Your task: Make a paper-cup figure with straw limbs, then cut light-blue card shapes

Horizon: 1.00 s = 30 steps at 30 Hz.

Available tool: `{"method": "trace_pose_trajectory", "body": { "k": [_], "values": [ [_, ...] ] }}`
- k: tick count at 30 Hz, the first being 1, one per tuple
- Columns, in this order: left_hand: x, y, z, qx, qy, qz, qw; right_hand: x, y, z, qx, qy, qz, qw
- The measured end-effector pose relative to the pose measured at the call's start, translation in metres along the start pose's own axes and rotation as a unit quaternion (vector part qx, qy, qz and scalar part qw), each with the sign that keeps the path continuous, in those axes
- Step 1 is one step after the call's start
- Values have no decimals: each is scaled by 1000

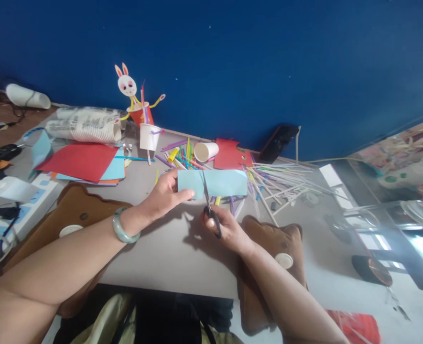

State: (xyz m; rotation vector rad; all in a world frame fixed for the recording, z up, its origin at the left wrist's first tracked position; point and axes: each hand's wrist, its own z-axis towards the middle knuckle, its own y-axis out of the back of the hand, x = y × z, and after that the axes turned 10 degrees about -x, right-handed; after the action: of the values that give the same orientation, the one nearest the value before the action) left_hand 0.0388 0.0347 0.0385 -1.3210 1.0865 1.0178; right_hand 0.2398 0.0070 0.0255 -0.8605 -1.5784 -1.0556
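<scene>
Scissors [206,197] cross the blue strip [229,181] at a slant, a little left of its middle, one blade showing over its face; the other cannot be made out. The right grip [227,229] clasps the handles below the strip's near edge, which presumably gives the blades a straight run at the paper. The left grip [170,190] pinches the strip's left end, thumb in front and fingers behind, likely to steady it, since the right end has no support. The strip is raised above the tabletop [143,267], apparently so that the straws [293,177] beneath and beyond do not foul the blades. Behind it, a cup [204,153] lies on its side beside red paper [229,154]. Forearms pass over two cushions [257,243], perhaps placed as padding; whether they touch is unclear.
</scene>
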Motion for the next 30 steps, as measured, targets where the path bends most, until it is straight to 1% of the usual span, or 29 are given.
{"method": "trace_pose_trajectory", "body": {
  "k": [9,17,30],
  "values": [
    [-2,0,0,-3,5,-3,1000,0,1,0,-3,-17,4,1000],
    [-2,1,1,1,-7,2,1000,1,2,1,4,-21,-12,1000],
    [-2,4,2,18,-29,-2,999,2,1,1,0,-35,2,999]
  ]
}}
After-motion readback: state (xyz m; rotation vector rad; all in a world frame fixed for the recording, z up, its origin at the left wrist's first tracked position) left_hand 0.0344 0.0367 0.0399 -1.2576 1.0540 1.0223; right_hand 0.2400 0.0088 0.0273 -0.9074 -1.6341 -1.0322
